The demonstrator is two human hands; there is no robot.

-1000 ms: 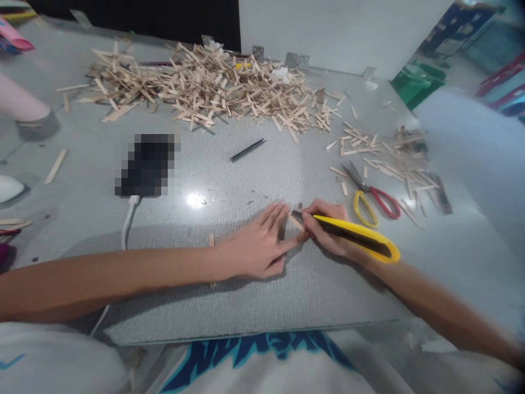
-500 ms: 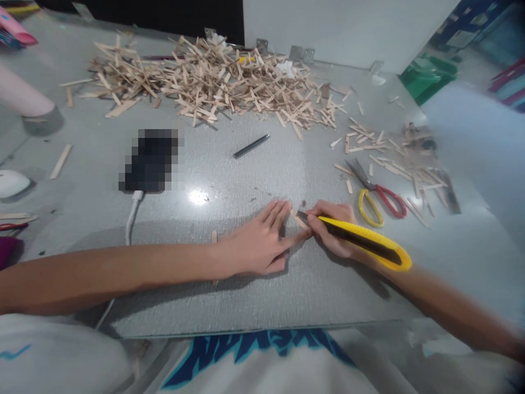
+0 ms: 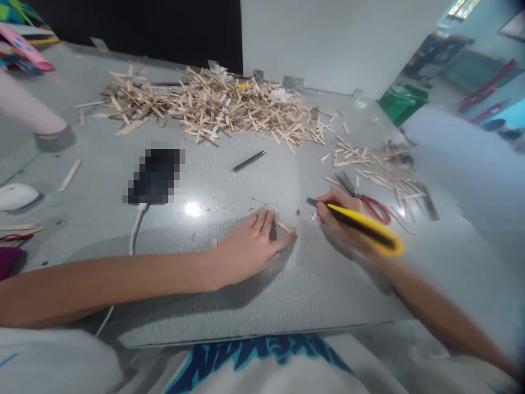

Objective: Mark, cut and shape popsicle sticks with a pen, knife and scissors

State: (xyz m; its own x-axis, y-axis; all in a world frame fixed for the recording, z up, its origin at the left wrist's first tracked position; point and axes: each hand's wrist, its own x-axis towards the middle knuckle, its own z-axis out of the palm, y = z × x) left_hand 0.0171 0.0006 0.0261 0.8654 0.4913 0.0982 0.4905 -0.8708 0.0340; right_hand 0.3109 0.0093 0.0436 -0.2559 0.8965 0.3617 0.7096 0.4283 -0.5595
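Observation:
My left hand (image 3: 250, 243) rests low over the glass-topped table, a short piece of wooden craft stick (image 3: 284, 226) held between its fingertips and thumb. In my right hand (image 3: 338, 219) is a yellow utility knife (image 3: 369, 227), gripped near the front with its blade out and pointing left. The blade is apart from the stick piece, to its upper right. A small dark bit (image 3: 298, 212) lies on the table between the hands. Part of another craft stick (image 3: 215, 243) shows behind my left wrist; the rest is hidden.
Red-handled scissors (image 3: 375, 209) lie just behind my right hand. A large heap of cut craft sticks (image 3: 229, 104) spreads along the back, with loose pieces (image 3: 394, 178) at the right. A dark pen (image 3: 249, 161), a phone (image 3: 156, 175) on a white cable, and a white mouse (image 3: 17, 196) lie farther left.
My right hand has lifted the knife away from the stick piece. My left hand has shifted slightly left with the piece. The view has tilted upward and turned a little.

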